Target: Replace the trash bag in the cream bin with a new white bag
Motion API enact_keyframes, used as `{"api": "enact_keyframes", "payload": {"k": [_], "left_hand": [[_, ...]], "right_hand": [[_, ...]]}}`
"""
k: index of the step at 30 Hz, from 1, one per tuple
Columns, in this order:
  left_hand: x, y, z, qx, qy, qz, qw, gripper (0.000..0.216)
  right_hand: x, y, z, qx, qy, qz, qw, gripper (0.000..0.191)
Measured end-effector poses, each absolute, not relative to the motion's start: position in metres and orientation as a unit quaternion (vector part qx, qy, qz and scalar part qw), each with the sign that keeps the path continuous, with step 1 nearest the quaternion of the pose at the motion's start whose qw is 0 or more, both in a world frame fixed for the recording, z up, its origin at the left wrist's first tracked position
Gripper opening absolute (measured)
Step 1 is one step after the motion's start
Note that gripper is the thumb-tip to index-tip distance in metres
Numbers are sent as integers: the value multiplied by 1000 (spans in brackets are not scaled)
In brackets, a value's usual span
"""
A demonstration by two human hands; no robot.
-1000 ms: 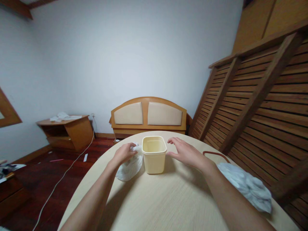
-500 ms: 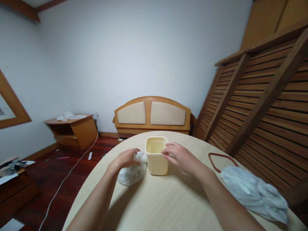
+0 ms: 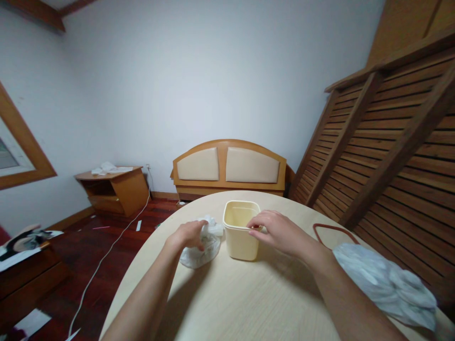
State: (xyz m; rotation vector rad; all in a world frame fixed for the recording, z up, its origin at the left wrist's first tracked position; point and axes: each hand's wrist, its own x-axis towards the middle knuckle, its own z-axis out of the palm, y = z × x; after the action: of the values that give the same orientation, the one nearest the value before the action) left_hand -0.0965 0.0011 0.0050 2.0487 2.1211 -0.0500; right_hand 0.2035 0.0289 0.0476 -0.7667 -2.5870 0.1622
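A cream plastic bin (image 3: 242,244) with an open top stands upright on the round table (image 3: 241,298). My right hand (image 3: 273,229) has its fingers over the bin's right rim, with the thumb low at the outer side, pinching the edge. To the bin's left lies a bunched white plastic bag (image 3: 199,255); its contents cannot be made out. My left hand (image 3: 190,234) is at this bag's gathered top, thumb and fingers apart with part of the bag showing between them.
A larger stuffed whitish plastic bag (image 3: 386,284) lies at the table's right, beside a reddish-brown rounded frame (image 3: 336,227). Behind the table stands a headboard (image 3: 229,168). Wooden slatted panels (image 3: 391,151) lean at the right. A white cable (image 3: 106,260) crosses the floor.
My right hand has closed on the bin's rim, its fingers now curled over the edge. My left hand stays by the small bag. The whole view has shifted slightly.
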Motion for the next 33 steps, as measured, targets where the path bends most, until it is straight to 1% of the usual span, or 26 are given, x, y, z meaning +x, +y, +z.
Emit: {"api": "enact_keyframes", "payload": {"k": [2,7,11,14,18,21,25,29,33], "left_hand": [[-93,2,2,692,715,-19,98,93],[-83,2,0,717,689,12,103,77],[-75,-6,9,744,654,25,131,74],[-65,-18,17,758,643,29,102,70],[-44,-31,20,776,627,-14,72,53],[-28,-34,12,776,623,-52,83,48],[-17,-35,3,772,624,-46,116,19],[-18,-37,4,785,602,-31,146,20],[-22,-40,17,806,562,6,184,21]], "right_hand": [[206,27,49,-288,-933,51,209,14],[209,26,52,-320,-924,14,209,17],[211,31,50,-345,-916,-18,205,18],[214,36,46,-361,-909,-31,206,19],[219,41,41,-364,-905,-27,218,20],[222,41,39,-365,-904,-26,222,21],[225,38,37,-373,-900,-10,226,21],[228,37,36,-352,-908,2,228,25],[227,29,41,-307,-918,-11,253,18]]}}
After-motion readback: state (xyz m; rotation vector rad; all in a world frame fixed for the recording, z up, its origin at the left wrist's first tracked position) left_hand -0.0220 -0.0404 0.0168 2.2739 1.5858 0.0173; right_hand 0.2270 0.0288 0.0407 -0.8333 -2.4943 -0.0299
